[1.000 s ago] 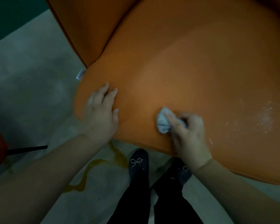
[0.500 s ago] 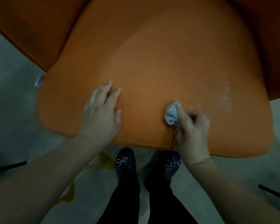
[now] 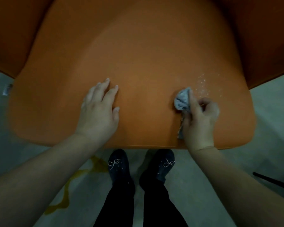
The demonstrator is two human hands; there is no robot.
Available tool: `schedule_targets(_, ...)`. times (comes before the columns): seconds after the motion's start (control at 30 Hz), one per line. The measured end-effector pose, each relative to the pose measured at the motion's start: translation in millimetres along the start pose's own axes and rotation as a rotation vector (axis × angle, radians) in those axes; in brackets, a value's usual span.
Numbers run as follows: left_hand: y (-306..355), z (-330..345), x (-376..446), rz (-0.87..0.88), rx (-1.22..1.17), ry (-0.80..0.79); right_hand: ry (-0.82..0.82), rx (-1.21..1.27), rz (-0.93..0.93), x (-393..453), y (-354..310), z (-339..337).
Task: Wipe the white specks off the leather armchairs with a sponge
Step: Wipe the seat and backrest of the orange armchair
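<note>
Pale grey flooring (image 3: 269, 112) surrounds an orange leather armchair (image 3: 146, 54), whose seat cushion fills most of the head view. A yellow-brown stain (image 3: 64, 202) marks the floor at lower left, and a thin black rod (image 3: 272, 180) crosses the floor at lower right. A small white tag (image 3: 7, 89) hangs at the left edge of the cushion.

Left hand (image 3: 98, 112): placed flat on the seat, palm down, fingers straight and slightly spread, thumb out to the right. It holds nothing.

Right hand (image 3: 200, 118): positioned near the front right area of the seat, fingers curled around a crumpled grey-white sponge (image 3: 182, 99). The index finger is extended along the right side of the sponge and presses it onto the leather. A strip of the same material trails down below the palm toward the front edge of the cushion.

White specks (image 3: 203, 86): scattered on the leather just right of and beyond the sponge, close to it.

Two dark shoes (image 3: 119, 166) with beaded bow ornaments stand on the floor directly below the front edge of the seat, with black trouser legs (image 3: 118, 207) above them.
</note>
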State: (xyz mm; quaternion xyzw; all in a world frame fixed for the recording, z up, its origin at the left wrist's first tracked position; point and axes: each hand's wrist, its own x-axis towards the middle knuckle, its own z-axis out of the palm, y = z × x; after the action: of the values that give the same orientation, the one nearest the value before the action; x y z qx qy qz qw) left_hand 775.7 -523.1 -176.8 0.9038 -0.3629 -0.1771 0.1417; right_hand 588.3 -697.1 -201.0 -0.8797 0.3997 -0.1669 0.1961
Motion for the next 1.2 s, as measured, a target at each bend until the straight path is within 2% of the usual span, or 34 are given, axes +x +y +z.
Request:
schedule_targets(0.07,7.2,0.0,6.0,0.001,-0.009,0.003,0.025,0.014,0.050,4.7,-0.6,-2.3)
schedule_targets(0.17,22.1,0.9,15.5,0.015,-0.013,-0.002,-0.034,0.013,-0.104,-4.6,-17.7,4.3)
schedule_targets(0.27,38.3,0.7,27.9,0.030,-0.002,-0.027,-0.131,0.005,-0.220,10.3,-0.8,-4.9)
schedule_targets(0.4,56.0,-0.1,49.9,0.046,0.000,-0.037,0.008,-0.040,-0.028,44.3,38.8,-26.0)
schedule_targets(0.47,62.0,-0.2,62.2,0.036,0.006,-0.019,0.053,0.005,0.110,51.7,39.5,-23.5)
schedule_targets(0.53,66.6,-0.2,72.9,0.021,0.011,-0.006,0.040,0.038,0.142,48.8,26.5,-16.9)
schedule_targets(0.67,67.0,0.4,85.7,-0.019,0.048,-0.006,-0.136,0.029,-0.179,40.6,25.4,-19.9)
schedule_targets(0.73,63.6,0.4,90.0,-0.069,0.057,-0.003,-0.148,-0.052,-0.300,57.9,46.5,-30.6)
schedule_targets(0.77,61.7,0.6,92.0,-0.084,0.065,0.001,-0.115,-0.081,-0.273,70.5,56.1,-33.9)
schedule_targets(0.87,59.6,3.9,95.9,-0.088,0.094,0.017,0.014,-0.035,0.094,113.1,69.9,-29.2)
schedule_targets(0.9,60.5,5.3,96.8,-0.093,0.095,0.024,0.038,-0.017,0.156,119.5,64.5,-24.4)
schedule_targets(0.97,64.1,7.7,98.3,-0.101,0.096,0.032,0.035,0.012,0.103,114.6,45.8,-14.7)
schedule_targets(1.13,72.4,11.4,104.5,-0.088,0.129,0.008,-0.169,0.052,-0.248,93.7,40.6,-23.9)
schedule_targets(1.2,72.5,12.9,105.3,-0.091,0.153,-0.013,-0.118,0.028,-0.200,119.0,51.1,-24.8)
